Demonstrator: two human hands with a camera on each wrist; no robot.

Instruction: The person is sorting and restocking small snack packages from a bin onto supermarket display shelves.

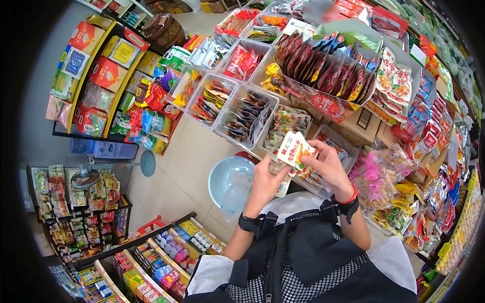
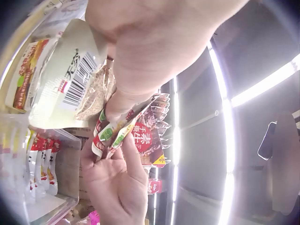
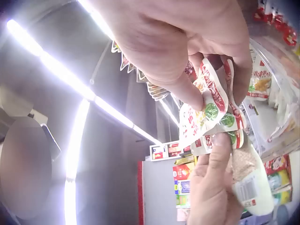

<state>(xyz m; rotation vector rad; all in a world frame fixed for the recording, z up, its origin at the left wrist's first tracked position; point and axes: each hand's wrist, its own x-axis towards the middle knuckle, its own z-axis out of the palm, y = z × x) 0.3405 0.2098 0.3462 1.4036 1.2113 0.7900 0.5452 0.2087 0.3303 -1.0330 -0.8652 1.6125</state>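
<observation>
Two bare hands of one person, meeting at the centre of the head frame around a small bunch of white snack packets (image 1: 294, 150).

Left hand (image 1: 263, 183): left of the bunch, thumb over the near side, pinching its lower edge. A barcoded packet (image 3: 255, 188) hangs below this grip; in the right wrist view its long axis slants down to the lower right.

Right hand (image 1: 329, 169): right of the bunch, thumb flat on the printed face of the foremost packet, fingers behind, pinching it.

Governing relation, by judgement: the bunch lies directly between the two thumbs, the foremost packet overlapping the others and reached equally by both hands, the right thumb higher on its face; any separating or squaring of the packets would turn on that overlap.

Surrounding stock: one pile of similar packets (image 1: 291, 118), just above the bunch in the head frame; one carton (image 1: 318, 96) of dark red packets, upper right of centre; one clear bin (image 2: 69, 159) with upright packets, lower left of the left wrist frame; one pale blue basin (image 1: 217, 179), left of the left hand, on the floor (image 1: 189, 146)
</observation>
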